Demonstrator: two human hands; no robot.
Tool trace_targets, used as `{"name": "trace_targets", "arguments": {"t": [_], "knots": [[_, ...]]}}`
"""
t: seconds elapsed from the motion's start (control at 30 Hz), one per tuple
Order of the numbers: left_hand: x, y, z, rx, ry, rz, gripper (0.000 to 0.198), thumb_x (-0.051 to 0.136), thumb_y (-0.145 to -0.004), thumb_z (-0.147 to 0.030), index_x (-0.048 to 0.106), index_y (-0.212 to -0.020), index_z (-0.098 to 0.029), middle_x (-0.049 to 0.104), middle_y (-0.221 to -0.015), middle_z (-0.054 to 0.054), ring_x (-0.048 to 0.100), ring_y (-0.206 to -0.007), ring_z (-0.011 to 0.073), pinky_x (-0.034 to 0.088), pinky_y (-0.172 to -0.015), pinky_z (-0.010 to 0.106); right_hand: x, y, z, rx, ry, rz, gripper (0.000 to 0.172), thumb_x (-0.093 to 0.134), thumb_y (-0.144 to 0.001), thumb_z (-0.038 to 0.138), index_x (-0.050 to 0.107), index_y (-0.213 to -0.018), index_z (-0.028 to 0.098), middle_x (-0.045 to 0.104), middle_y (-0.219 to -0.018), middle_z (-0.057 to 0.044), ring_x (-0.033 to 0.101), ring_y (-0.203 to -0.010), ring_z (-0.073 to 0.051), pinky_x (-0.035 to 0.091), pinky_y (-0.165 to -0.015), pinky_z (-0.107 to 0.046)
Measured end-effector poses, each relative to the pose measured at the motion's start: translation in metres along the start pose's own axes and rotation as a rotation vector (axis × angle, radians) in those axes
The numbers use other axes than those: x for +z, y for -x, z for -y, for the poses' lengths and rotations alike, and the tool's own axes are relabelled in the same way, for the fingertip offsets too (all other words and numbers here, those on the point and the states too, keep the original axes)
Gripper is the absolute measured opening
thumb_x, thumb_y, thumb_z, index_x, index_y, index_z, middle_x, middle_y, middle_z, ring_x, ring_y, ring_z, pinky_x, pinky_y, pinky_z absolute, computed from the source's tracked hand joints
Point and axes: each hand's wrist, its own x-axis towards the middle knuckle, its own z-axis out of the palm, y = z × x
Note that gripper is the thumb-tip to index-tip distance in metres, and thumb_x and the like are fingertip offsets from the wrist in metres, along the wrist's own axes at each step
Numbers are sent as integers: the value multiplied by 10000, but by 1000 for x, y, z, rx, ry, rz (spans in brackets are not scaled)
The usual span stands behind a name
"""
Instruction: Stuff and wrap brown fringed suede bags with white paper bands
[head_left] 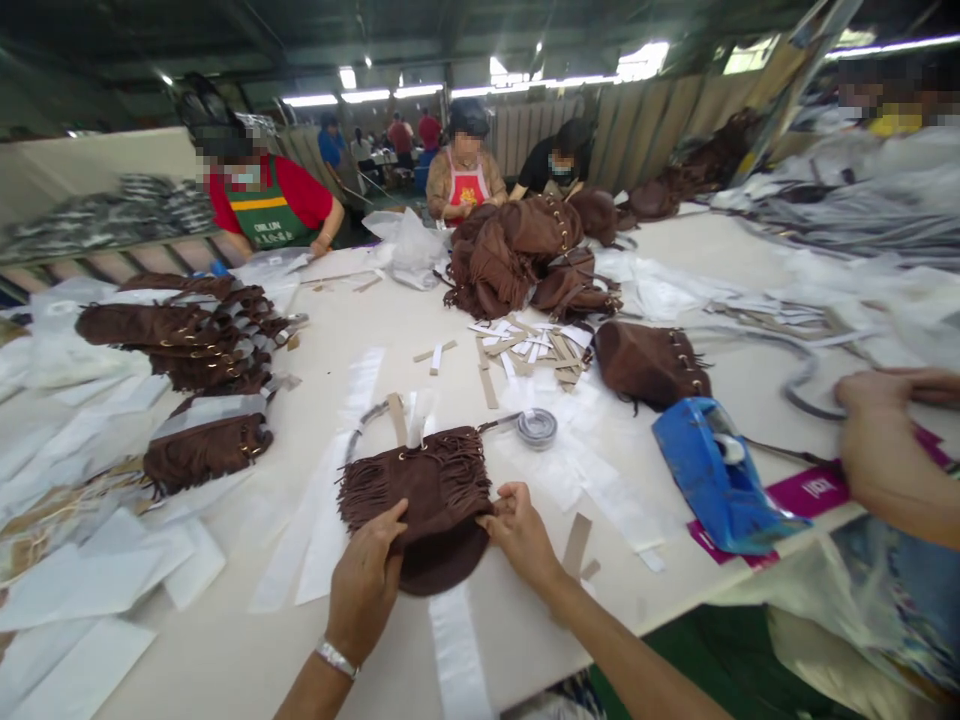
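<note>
A dark brown fringed handbag [429, 487] lies on the table in front of me, its smooth rounded base facing me. My left hand [366, 578] grips its left side near the base, the fingertips on the brown material. At the right edge my right hand [523, 535] pinches the bag between thumb and fingers. A coiled grey wrapped strap [537, 427] joins the bag's upper right corner. Beyond the bag's top edge stand a beige strip [396, 418] and some clear plastic. One white strip [459, 650] runs from under the base towards me.
Brown bags are heaped at the back [517, 250] and stacked on the left [202, 330]. A blue tape dispenser [701, 480] stands at right, beside a co-worker's arm [892, 450]. Loose card strips [532, 350] and white sheets [112, 570] litter the table. Several people work across it.
</note>
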Motion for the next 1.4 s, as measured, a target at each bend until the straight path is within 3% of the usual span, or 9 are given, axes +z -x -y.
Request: {"name": "trace_targets", "arguments": {"t": [0.1,0.33,0.57,0.77,0.87,1.0,1.17,1.3,1.4], "knots": [[1,1,3,-3,-11,-21,225,495,-927,-135,552,-1141,-172,624,-1265,81,615,-1100,212,522,-931,372,4,11,6,-28,69,-58,385,637,-778,251,407,-1087,244,589,-753,67,602,-634,-139,468,-626,-262],[5,6,9,52,-71,-15,449,490,-935,-123,478,-1373,-222,621,-1280,35,607,-1145,192,489,-1007,355,5,23,10,-102,181,-133,45,525,-872,260,503,-897,230,602,-696,53,577,-616,-130,412,-609,-229],[9,13,12,22,-48,-22,434,479,-932,-103,514,-1346,-229,619,-1287,18,584,-1190,187,454,-1068,369,1,21,4,-177,330,-133,37,486,-889,257,506,-876,228,558,-653,54,543,-580,-133,372,-568,-225],[12,11,5,31,-43,-46,462,463,-913,-44,522,-1336,-219,614,-1298,42,550,-1239,197,455,-1083,420,-13,9,12,-310,456,67,446,472,-914,251,440,-1358,264,680,-891,8,642,-718,-156,482,-674,-251],[13,14,5,58,-56,-34,470,470,-913,-43,511,-1345,-224,599,-1320,56,537,-1254,203,458,-1083,442,-14,5,9,-398,513,136,442,410,-930,188,503,-1342,318,690,-1076,0,670,-861,-153,511,-757,-249],[15,21,7,112,-95,4,487,449,-925,-42,477,-1377,-221,582,-1341,74,511,-1282,209,454,-1086,458,-10,4,0,-457,607,79,408,406,-922,156,574,-1263,307,678,-1166,5,662,-996,-169,520,-821,-265],[17,32,1,124,-143,41,534,429,-924,-45,394,-1435,-192,543,-1382,98,429,-1347,225,418,-1113,477,-10,3,-6,-538,944,58,406,441,-919,183,568,-1290,288,712,-1015,-39,676,-785,-182,515,-696,-270],[17,37,-8,83,-164,65,556,433,-919,-79,337,-1463,-143,481,-1432,133,354,-1391,255,378,-1132,509,-13,9,17,-590,1226,78,447,471,-916,189,530,-1351,272,690,-846,-70,626,-641,-193,498,-641,-304],[16,38,-14,43,-161,65,551,448,-914,-92,349,-1455,-119,462,-1445,144,326,-1406,265,354,-1144,514,-7,21,51,-699,1281,57,548,487,-914,190,401,-1453,237,623,-1194,-171,616,-1011,-304,502,-843,-427]]}}
